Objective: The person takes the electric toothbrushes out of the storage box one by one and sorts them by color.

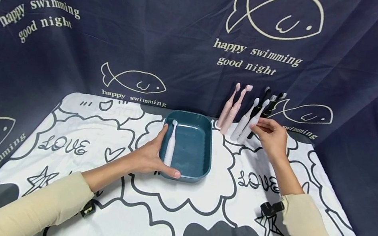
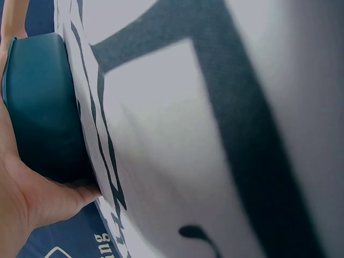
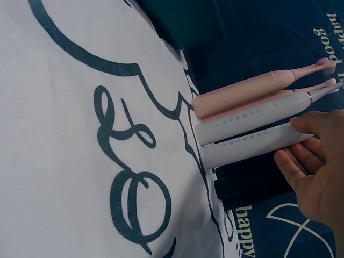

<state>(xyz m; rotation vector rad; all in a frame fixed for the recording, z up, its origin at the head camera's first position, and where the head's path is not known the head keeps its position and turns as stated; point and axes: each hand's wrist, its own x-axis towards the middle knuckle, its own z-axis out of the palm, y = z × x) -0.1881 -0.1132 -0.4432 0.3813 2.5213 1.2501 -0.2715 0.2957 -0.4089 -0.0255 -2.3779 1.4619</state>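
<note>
My right hand (image 1: 273,138) pinches the upper handle of a white electric toothbrush (image 3: 242,149), which stands upright. Beside it stands a second white electric toothbrush (image 1: 243,125), close against it. Two pink electric toothbrushes (image 1: 230,113) stand to their left; several black electric toothbrushes (image 1: 268,109) are behind, partly hidden by the white ones and my hand. A dark teal bin (image 1: 206,148) sits left of the group, with one white toothbrush (image 1: 170,149) lying along its left side. My left hand (image 1: 149,156) rests on the bin's left wall, thumb and fingers spread and fairly straight.
A white cloth (image 1: 177,201) with black drawings covers the table. Navy curtains (image 1: 172,31) printed with fish and lettering hang behind and at both sides, close behind the standing toothbrushes. A small black device (image 1: 272,207) sits at my right sleeve.
</note>
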